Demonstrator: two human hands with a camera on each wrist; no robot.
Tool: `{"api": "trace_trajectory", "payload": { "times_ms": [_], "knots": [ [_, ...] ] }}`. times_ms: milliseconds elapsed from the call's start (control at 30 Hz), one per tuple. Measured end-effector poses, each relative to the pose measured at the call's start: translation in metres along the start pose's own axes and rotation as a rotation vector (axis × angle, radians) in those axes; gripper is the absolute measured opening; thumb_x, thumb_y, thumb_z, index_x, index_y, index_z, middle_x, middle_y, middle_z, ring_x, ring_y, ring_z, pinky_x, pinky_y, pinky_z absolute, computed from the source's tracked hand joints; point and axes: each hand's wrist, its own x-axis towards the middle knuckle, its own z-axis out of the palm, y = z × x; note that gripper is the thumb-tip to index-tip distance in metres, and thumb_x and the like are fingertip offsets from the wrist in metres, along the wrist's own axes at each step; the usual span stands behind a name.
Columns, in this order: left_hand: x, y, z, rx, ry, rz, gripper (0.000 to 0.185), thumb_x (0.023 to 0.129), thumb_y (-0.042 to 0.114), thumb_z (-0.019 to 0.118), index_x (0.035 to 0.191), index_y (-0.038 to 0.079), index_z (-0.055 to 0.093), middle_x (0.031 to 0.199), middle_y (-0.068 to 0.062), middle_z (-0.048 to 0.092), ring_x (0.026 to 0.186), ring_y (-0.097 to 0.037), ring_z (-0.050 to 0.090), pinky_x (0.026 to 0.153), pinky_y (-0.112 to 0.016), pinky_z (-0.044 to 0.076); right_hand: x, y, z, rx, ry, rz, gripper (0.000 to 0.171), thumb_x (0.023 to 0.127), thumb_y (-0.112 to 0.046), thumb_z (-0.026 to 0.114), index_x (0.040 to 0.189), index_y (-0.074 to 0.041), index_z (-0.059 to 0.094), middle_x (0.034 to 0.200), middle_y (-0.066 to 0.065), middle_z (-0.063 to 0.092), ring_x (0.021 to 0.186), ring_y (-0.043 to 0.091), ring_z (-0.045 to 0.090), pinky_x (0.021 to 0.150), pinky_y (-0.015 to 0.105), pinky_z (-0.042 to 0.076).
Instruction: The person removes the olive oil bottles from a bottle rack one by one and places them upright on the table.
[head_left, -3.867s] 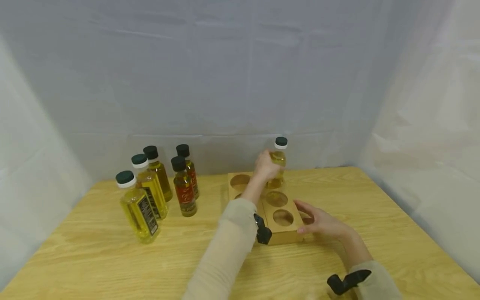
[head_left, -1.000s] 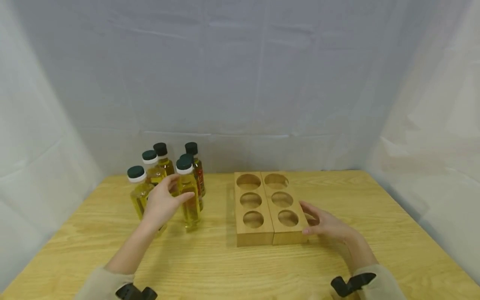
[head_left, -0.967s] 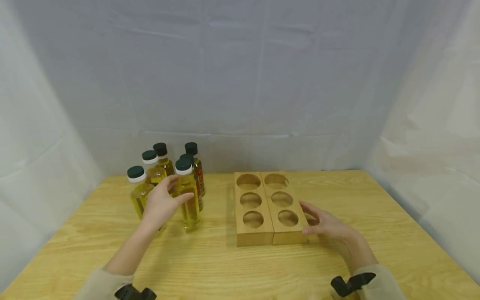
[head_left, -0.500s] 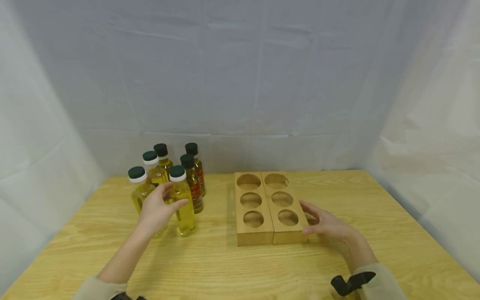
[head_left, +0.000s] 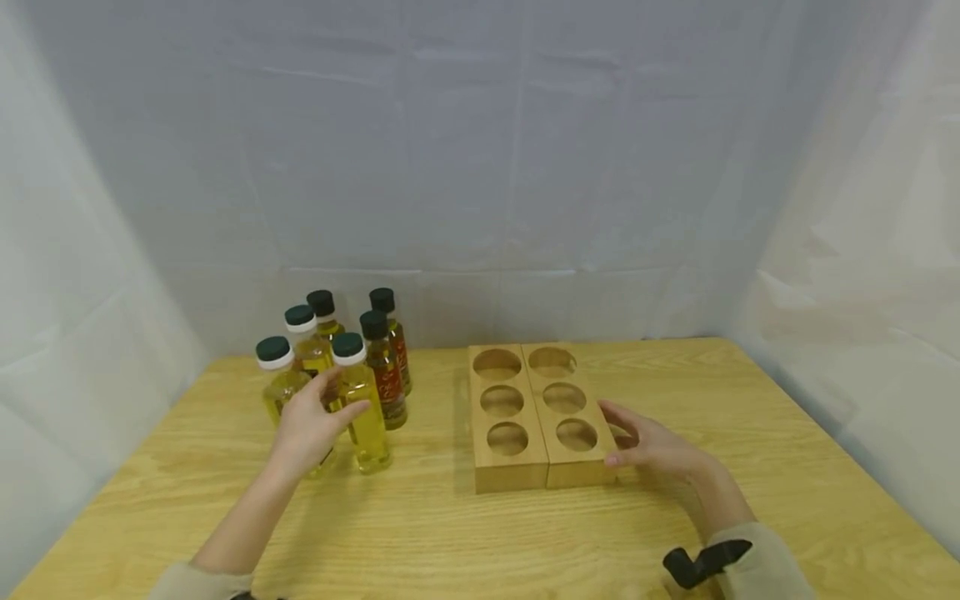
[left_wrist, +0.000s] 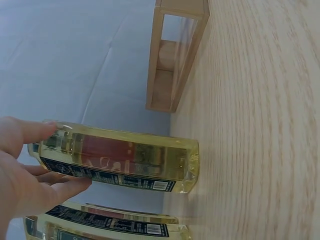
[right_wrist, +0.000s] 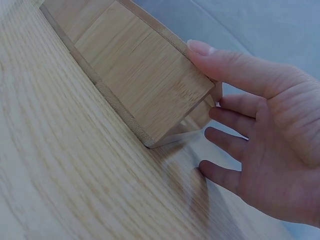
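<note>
A person's left hand [head_left: 309, 423] curls its thumb and fingers around a tall clear bottle of yellow oil with a dark green cap [head_left: 361, 406], gripping it at mid-body. The bottle stands upright on the pale wooden counter [head_left: 450, 533], its long axis vertical and its cap pointing straight up, at the front of a cluster on the counter's left side. In the left wrist view the same bottle [left_wrist: 120, 157] has its flat base against the counter and the left hand [left_wrist: 27, 177] wrapped around its upper half.

The right hand [head_left: 651, 447] lies relaxed, fingers straight, thumb on the top edge and fingers against the right side wall of a light bamboo rack with six round holes [head_left: 528, 467]; the right wrist view shows the hand [right_wrist: 265, 135] touching the rack's corner [right_wrist: 145, 85].

Just behind the held bottle stand three more yellow oil bottles with green caps [head_left: 302, 350] and two dark reddish bottles with black caps [head_left: 385, 375], all upright. The rack sits near the counter's middle, well apart from the bottles. Pale sheeting [head_left: 480, 150] hangs behind.
</note>
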Motion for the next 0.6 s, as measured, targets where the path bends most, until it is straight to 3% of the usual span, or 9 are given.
{"api": "trace_trajectory", "payload": {
  "times_ms": [167,333,400,500,600],
  "knots": [
    [-0.003,0.005,0.000,-0.077,0.077,0.018,0.068,0.089,0.029,0.063,0.141,-0.002,0.031,0.137,-0.026,0.040,0.123,-0.039,0.041,0.096,-0.048,0.040,-0.003,-0.003,-0.002,-0.013,-0.006,0.018,0.089,0.086,-0.018,0.067,0.146,0.004,0.005,0.148,0.031,0.008,0.124,0.056,0.027,0.097,0.060,0.032],
    [-0.014,0.016,0.004,-0.134,0.248,0.035,0.050,0.088,0.024,0.064,0.126,-0.003,0.044,0.121,-0.019,0.050,0.107,-0.032,0.052,0.088,-0.036,0.047,-0.005,-0.006,-0.003,-0.084,0.010,0.024,0.076,0.092,-0.022,0.058,0.147,0.003,0.010,0.148,0.029,0.014,0.130,0.050,0.021,0.100,0.062,0.025],
    [-0.019,0.021,0.007,-0.132,0.338,0.098,0.037,0.087,0.019,0.065,0.113,-0.004,0.050,0.109,-0.015,0.053,0.096,-0.026,0.053,0.081,-0.025,0.046,-0.006,-0.006,-0.003,-0.116,0.023,0.031,0.070,0.095,-0.024,0.052,0.147,0.002,0.011,0.148,0.028,0.015,0.133,0.047,0.018,0.101,0.062,0.023],
    [-0.022,0.029,0.015,-0.120,0.452,0.264,0.022,0.085,0.011,0.067,0.097,-0.003,0.055,0.094,-0.012,0.055,0.084,-0.021,0.051,0.071,-0.016,0.040,-0.007,-0.008,-0.005,-0.138,0.052,0.051,0.066,0.098,-0.026,0.047,0.147,0.000,0.012,0.149,0.025,0.015,0.132,0.047,0.020,0.100,0.062,0.025],
    [-0.020,0.038,0.025,-0.105,0.456,0.431,0.014,0.084,0.007,0.067,0.091,-0.001,0.058,0.089,-0.010,0.057,0.082,-0.022,0.053,0.072,-0.019,0.041,-0.007,-0.011,-0.007,-0.157,0.097,0.067,0.066,0.098,-0.029,0.045,0.147,0.000,0.013,0.150,0.024,0.014,0.130,0.050,0.021,0.100,0.061,0.026]
  ]
}}
